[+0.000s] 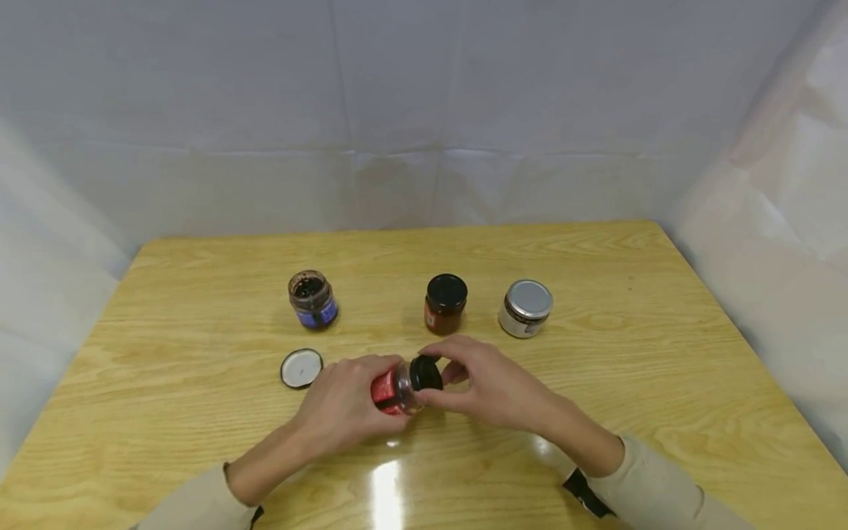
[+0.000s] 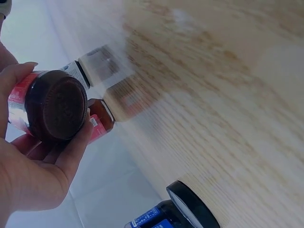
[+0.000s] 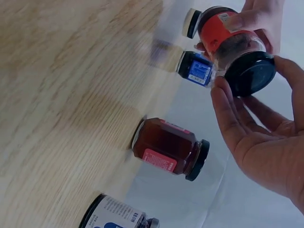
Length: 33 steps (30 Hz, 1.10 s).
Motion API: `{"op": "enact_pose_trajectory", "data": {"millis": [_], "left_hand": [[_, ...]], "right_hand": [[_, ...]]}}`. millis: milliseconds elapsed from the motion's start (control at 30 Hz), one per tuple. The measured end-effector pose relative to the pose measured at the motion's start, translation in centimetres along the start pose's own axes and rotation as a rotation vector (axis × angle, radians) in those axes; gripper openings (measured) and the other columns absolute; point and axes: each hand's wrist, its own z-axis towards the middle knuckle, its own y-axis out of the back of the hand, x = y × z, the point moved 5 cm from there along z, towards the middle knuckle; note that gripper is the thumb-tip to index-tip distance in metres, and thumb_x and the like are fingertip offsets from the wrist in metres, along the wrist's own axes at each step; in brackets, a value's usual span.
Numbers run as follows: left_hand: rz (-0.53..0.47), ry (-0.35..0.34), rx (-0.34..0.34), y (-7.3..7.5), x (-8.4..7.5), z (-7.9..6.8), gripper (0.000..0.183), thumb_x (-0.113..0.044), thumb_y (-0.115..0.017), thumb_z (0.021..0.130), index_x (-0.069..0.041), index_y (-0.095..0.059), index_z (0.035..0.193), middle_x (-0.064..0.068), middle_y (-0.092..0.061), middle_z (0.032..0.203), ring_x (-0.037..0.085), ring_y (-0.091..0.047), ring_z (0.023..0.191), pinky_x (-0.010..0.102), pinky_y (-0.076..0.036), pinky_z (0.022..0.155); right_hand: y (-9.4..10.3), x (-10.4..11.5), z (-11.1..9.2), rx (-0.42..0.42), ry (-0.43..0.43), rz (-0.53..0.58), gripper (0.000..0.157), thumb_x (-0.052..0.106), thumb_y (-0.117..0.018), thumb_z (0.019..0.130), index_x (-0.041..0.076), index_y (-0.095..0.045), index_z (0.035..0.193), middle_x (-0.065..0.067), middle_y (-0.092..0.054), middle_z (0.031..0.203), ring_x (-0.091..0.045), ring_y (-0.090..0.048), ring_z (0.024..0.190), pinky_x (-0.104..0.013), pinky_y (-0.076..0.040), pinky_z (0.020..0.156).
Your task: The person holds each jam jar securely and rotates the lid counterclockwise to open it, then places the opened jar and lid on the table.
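My left hand (image 1: 344, 397) grips a glass jar with a red label (image 1: 389, 391), tipped on its side above the table with its mouth toward the right. At that mouth, my right hand (image 1: 493, 383) pinches a black lid (image 1: 425, 373) by its rim between thumb and fingers. In the right wrist view the lid (image 3: 250, 73) covers the jar's mouth; whether it is screwed tight I cannot tell. Dark contents lie toward the jar's base (image 2: 64, 109) in the left wrist view, while the glass near the lid looks clearer.
Behind my left hand stands a lidless blue-label jar (image 1: 316, 313) with dark contents. A loose lid (image 1: 301, 368) lies inside-up before it. Farther right are a black-lidded jar of dark red contents (image 1: 445, 305) and a silver-lidded jar (image 1: 526, 309) on the wooden table (image 1: 636, 412).
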Motion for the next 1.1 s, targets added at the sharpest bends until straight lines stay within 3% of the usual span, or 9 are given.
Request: {"op": "enact_pose_trajectory", "data": {"millis": [200, 433, 533, 633, 767, 833, 900, 1000, 1100], "left_hand": [[0.0, 0.002, 0.009, -0.02, 0.0, -0.03, 0.039, -0.043, -0.082, 0.065, -0.027, -0.066, 0.096, -0.015, -0.059, 0.081, 0.001, -0.051, 0.064, 0.02, -0.043, 0.055], [-0.003, 0.024, 0.003, 0.05, 0.14, -0.02, 0.042, -0.041, -0.083, 0.063, -0.025, -0.066, 0.098, -0.014, -0.059, 0.081, 0.002, -0.05, 0.063, 0.02, -0.043, 0.053], [0.011, 0.024, 0.004, 0.07, 0.09, -0.01, 0.044, -0.041, -0.083, 0.062, -0.024, -0.066, 0.1, -0.013, -0.06, 0.082, 0.002, -0.05, 0.064, 0.02, -0.043, 0.053], [0.004, 0.007, 0.005, 0.04, 0.07, -0.06, 0.045, -0.04, -0.083, 0.062, -0.024, -0.066, 0.1, -0.013, -0.061, 0.084, 0.002, -0.051, 0.066, 0.02, -0.044, 0.056], [-0.016, -0.023, -0.004, -0.02, 0.05, -0.13, 0.04, -0.04, -0.083, 0.064, -0.026, -0.065, 0.096, -0.014, -0.06, 0.081, 0.001, -0.052, 0.065, 0.019, -0.044, 0.055], [-0.011, -0.03, -0.006, -0.04, 0.02, -0.12, 0.037, -0.042, -0.082, 0.064, -0.027, -0.064, 0.093, -0.015, -0.059, 0.079, 0.0, -0.051, 0.063, 0.019, -0.044, 0.054], [-0.001, -0.029, -0.006, -0.05, 0.02, -0.14, 0.037, -0.042, -0.081, 0.064, -0.026, -0.064, 0.093, -0.015, -0.059, 0.078, 0.0, -0.05, 0.062, 0.019, -0.043, 0.053], [0.006, -0.015, -0.002, 0.0, 0.06, -0.14, 0.04, -0.042, -0.082, 0.063, -0.026, -0.065, 0.096, -0.015, -0.059, 0.079, 0.001, -0.05, 0.062, 0.019, -0.042, 0.053], [0.002, -0.005, -0.001, 0.1, 0.08, -0.13, 0.04, -0.04, -0.083, 0.063, -0.026, -0.065, 0.096, -0.014, -0.059, 0.08, 0.001, -0.05, 0.063, 0.019, -0.043, 0.053]], "right_hand": [[0.19, 0.17, 0.0, 0.042, 0.114, -0.014, 0.052, 0.03, -0.075, 0.083, 0.016, -0.056, 0.129, 0.005, -0.055, 0.124, -0.01, -0.056, 0.103, -0.031, -0.047, 0.09], [-0.06, -0.07, 0.12, 0.039, -0.01, -0.01, 0.068, 0.055, -0.065, 0.083, 0.019, -0.048, 0.138, 0.006, -0.052, 0.126, -0.006, -0.057, 0.097, -0.032, -0.05, 0.083], [-0.25, 0.02, 0.22, 0.038, -0.029, -0.012, 0.06, 0.05, -0.065, 0.086, 0.016, -0.051, 0.133, 0.004, -0.055, 0.12, -0.008, -0.059, 0.091, -0.032, -0.051, 0.078], [-0.23, 0.2, 0.23, 0.052, 0.027, -0.04, 0.053, 0.04, -0.07, 0.086, 0.016, -0.053, 0.13, 0.004, -0.055, 0.121, -0.008, -0.058, 0.096, -0.031, -0.05, 0.082], [-0.06, 0.67, 0.2, 0.065, 0.202, -0.1, 0.047, 0.03, -0.073, 0.085, 0.018, -0.054, 0.127, 0.01, -0.053, 0.124, -0.005, -0.05, 0.11, -0.028, -0.042, 0.095], [-0.04, 0.79, 0.19, 0.071, 0.247, -0.112, 0.048, 0.028, -0.074, 0.085, 0.018, -0.053, 0.127, 0.011, -0.051, 0.124, -0.004, -0.047, 0.115, -0.027, -0.04, 0.098], [-0.09, 0.59, 0.17, 0.078, 0.203, -0.128, 0.056, 0.038, -0.072, 0.085, 0.019, -0.05, 0.133, 0.011, -0.049, 0.129, -0.004, -0.048, 0.114, -0.028, -0.041, 0.097], [-0.21, 0.09, 0.17, 0.079, 0.053, -0.096, 0.069, 0.055, -0.063, 0.085, 0.017, -0.044, 0.14, 0.007, -0.049, 0.13, -0.006, -0.054, 0.105, -0.029, -0.046, 0.088], [-0.4, -0.11, 0.28, 0.074, -0.037, -0.045, 0.068, 0.061, -0.057, 0.086, 0.017, -0.048, 0.137, 0.006, -0.055, 0.118, -0.007, -0.058, 0.092, -0.029, -0.05, 0.076]]}}
